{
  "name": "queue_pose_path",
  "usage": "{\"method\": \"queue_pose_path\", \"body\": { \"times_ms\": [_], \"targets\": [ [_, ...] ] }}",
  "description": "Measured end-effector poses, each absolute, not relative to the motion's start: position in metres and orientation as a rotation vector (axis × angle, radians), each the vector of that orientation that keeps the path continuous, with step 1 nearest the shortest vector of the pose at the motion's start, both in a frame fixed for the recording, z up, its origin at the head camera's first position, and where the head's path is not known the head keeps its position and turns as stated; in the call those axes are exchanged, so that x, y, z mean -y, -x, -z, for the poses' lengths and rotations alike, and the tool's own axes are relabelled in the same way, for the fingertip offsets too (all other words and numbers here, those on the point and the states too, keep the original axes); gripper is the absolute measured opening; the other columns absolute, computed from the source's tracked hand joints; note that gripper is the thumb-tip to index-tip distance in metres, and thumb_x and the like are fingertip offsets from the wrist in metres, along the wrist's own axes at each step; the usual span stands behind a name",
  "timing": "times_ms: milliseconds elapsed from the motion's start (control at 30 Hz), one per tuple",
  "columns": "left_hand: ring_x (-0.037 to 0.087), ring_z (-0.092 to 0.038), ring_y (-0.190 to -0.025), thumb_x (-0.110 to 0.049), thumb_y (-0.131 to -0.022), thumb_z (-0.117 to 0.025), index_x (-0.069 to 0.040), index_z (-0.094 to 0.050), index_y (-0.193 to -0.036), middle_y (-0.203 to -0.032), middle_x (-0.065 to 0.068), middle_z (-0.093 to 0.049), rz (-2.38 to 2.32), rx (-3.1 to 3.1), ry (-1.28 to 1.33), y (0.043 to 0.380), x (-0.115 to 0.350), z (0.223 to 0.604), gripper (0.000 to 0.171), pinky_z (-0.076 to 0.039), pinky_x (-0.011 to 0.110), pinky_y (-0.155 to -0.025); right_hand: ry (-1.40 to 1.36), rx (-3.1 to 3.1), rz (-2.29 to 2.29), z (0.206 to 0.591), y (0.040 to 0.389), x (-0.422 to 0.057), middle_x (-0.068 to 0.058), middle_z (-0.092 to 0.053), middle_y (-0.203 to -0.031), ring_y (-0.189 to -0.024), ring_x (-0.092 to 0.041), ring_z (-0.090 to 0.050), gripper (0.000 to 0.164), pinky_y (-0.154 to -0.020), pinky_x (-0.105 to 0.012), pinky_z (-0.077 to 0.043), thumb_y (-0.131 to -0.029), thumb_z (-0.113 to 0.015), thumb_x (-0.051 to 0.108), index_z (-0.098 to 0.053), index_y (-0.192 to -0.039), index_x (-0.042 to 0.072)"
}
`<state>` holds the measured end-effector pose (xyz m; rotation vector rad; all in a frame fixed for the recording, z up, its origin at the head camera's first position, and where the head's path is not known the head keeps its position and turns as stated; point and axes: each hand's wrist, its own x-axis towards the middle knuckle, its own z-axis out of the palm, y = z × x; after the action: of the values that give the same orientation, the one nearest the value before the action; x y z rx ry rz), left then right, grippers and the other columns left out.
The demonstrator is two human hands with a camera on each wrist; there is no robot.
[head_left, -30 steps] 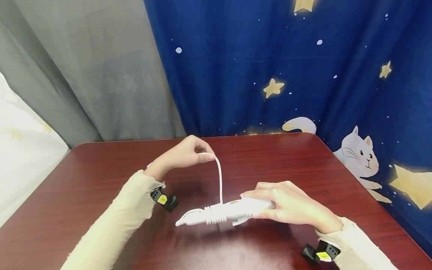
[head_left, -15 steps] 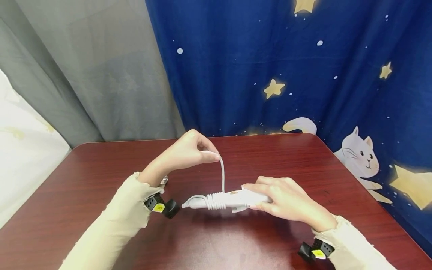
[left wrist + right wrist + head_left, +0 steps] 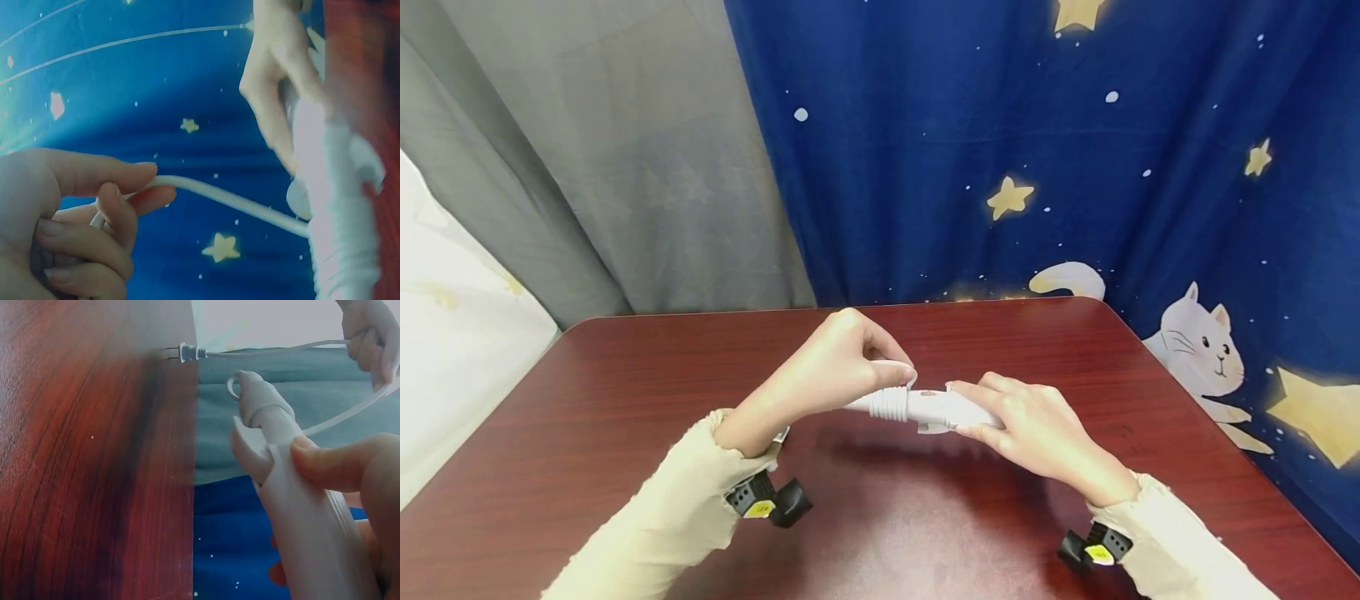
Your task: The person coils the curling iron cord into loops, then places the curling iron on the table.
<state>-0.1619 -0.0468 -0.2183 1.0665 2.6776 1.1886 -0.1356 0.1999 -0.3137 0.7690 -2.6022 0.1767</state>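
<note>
A white curling iron [image 3: 928, 408] is held above the table, its cord coiled several times round the handle [image 3: 345, 253]. My right hand [image 3: 1037, 425] grips the barrel end, the thumb along its side near the clamp lever [image 3: 253, 450]. With thumb and fingertips my left hand [image 3: 831, 367] pinches the loose white cord [image 3: 234, 201] close to the coils, partly hiding the handle's end in the head view. From the left hand, the cord's free end runs to a two-pin plug [image 3: 189, 353], which hangs in the air in the right wrist view.
A reddish-brown wooden table [image 3: 625, 400] lies under both hands. Behind it hang a grey curtain [image 3: 647, 167] and a blue curtain with stars [image 3: 910, 167]. Small black cameras are strapped at the left wrist [image 3: 767, 500] and right wrist [image 3: 1093, 546].
My left hand has moved right and down, bringing the pinched cord close to the coils, and the free stretch is shorter. The right hand has raised the curling iron farther up the view.
</note>
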Motion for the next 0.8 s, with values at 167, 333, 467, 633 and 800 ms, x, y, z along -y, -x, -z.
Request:
{"method": "queue_pose_path", "body": {
  "times_ms": [167,333,467,633,800],
  "targets": [
    [0.008,-0.051,-0.055,-0.014,-0.077,-0.070,-0.013,-0.075,-0.078,-0.066,-0.010,-0.065,-1.257,-2.678,-1.102,0.154,0.041,0.223,0.005,-0.041,0.027,-0.048,-0.686,2.576,-0.179,0.313,0.138,-0.202,0.008,-0.057,-0.088,-0.069,-0.009,-0.054,0.045,-0.049,-0.030,-0.041,-0.081,-0.064,0.048,-0.060,-0.121,0.028],
    [0.006,-0.050,-0.056,-0.013,-0.077,-0.072,-0.010,-0.075,-0.084,-0.068,-0.009,-0.063,-1.329,-2.623,-1.192,0.151,0.040,0.232,0.008,-0.041,0.023,-0.048,-0.576,2.534,-0.203,0.310,0.142,-0.208,0.004,-0.057,-0.089,-0.068,-0.014,-0.054,0.046,-0.048,-0.035,-0.042,-0.081,-0.064,0.045,-0.059,-0.123,0.025],
    [0.005,-0.050,-0.056,-0.016,-0.084,-0.067,-0.011,-0.072,-0.102,-0.064,-0.006,-0.060,-1.344,-2.531,-1.218,0.152,0.043,0.242,0.020,-0.040,0.023,-0.048,-0.488,2.511,-0.248,0.311,0.146,-0.215,0.003,-0.055,-0.088,-0.064,-0.015,-0.052,0.048,-0.047,-0.036,-0.041,-0.080,-0.065,0.044,-0.057,-0.124,0.024],
    [0.011,-0.047,-0.045,-0.021,-0.092,-0.057,-0.017,-0.060,-0.124,-0.061,-0.003,-0.056,-1.360,-2.410,-1.154,0.156,0.048,0.259,0.032,-0.040,0.026,-0.042,-0.401,2.475,-0.304,0.312,0.150,-0.224,0.000,-0.056,-0.089,-0.063,-0.018,-0.051,0.048,-0.046,-0.038,-0.040,-0.080,-0.066,0.040,-0.057,-0.124,0.023],
    [0.019,-0.051,-0.045,-0.016,-0.096,-0.049,-0.024,-0.049,-0.133,-0.068,0.002,-0.058,-1.452,-2.266,-1.121,0.159,0.058,0.279,0.038,-0.041,0.027,-0.040,-0.336,2.432,-0.401,0.309,0.150,-0.229,-0.001,-0.060,-0.097,-0.072,-0.020,-0.056,0.048,-0.050,-0.040,-0.041,-0.082,-0.067,0.036,-0.055,-0.126,0.022]
  ]
}}
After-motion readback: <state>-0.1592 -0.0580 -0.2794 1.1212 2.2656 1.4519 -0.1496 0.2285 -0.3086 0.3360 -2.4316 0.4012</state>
